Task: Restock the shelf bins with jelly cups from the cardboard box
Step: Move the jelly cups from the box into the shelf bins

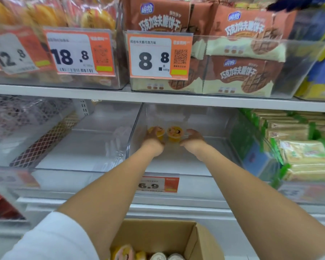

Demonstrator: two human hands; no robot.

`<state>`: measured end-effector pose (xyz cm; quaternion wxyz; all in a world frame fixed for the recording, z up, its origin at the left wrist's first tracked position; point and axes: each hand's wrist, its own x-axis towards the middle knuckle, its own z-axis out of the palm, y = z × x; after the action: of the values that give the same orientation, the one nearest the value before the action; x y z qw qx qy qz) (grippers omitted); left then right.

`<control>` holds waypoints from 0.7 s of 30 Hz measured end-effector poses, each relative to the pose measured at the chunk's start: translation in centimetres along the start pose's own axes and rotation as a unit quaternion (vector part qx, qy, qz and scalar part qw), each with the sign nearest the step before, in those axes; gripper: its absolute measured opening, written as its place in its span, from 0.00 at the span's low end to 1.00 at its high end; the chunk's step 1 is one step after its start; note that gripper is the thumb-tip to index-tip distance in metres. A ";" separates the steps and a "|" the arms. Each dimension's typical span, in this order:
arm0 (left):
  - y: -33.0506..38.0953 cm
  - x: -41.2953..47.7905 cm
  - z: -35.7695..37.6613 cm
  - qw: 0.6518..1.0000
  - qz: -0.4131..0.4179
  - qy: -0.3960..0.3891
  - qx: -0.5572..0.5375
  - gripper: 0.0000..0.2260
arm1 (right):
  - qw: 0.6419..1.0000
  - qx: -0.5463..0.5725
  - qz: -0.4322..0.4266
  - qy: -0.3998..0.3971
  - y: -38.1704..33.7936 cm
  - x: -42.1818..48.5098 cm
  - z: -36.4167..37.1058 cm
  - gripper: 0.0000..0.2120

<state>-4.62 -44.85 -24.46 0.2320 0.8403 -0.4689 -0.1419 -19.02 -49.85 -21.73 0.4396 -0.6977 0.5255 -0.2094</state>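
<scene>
Both my arms reach deep into a clear plastic shelf bin [176,162] on the lower shelf. Two orange jelly cups stand side by side at its back. My left hand [154,136] grips the left jelly cup [159,132] from the front. The right jelly cup [174,133] stands free, just left of my right hand [192,136], whose fingers curl loosely and hold nothing. Below, at the frame's bottom edge, the open cardboard box [193,239] shows several more jelly cups [139,255] inside.
A second clear bin [94,147] sits to the left. Green-and-yellow packets [296,143] fill the bin on the right. The upper shelf [158,96] carries wafer packs and pastries behind price tags. A 6.9 price tag [158,183] hangs on the bin's front.
</scene>
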 end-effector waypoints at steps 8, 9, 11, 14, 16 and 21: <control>2.1 -15.5 -5.7 0.990 0.027 0.112 -0.081 0.06 | 0.925 -0.200 -0.247 0.207 0.2 -13.7 0.0 0.02; 1.8 -17.6 -5.8 0.989 0.031 0.124 -0.076 0.07 | 0.924 -0.198 -0.255 0.206 0.6 -15.3 0.7 0.03; 0.4 -21.1 -5.4 0.988 0.020 0.134 -0.080 0.07 | 0.932 -0.175 -0.253 0.192 2.1 -18.3 2.5 0.03; -4.5 -24.5 -3.2 0.993 -0.025 0.092 -0.063 0.05 | 0.950 -0.176 -0.224 0.129 5.8 -21.8 6.1 0.03; -8.9 -26.1 -1.0 0.998 -0.055 0.013 -0.011 0.02 | 0.956 -0.216 -0.192 0.047 8.9 -23.4 8.6 0.07; -20.2 -27.8 3.8 0.950 -0.146 -0.208 0.183 0.10 | 0.946 -0.262 -0.090 -0.166 16.3 -25.2 14.4 0.23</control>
<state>-6.23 -12.98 -37.72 -0.0517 0.8796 -0.3965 -0.2577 -26.18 -22.07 -38.59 0.3012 -0.8577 0.4163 0.0154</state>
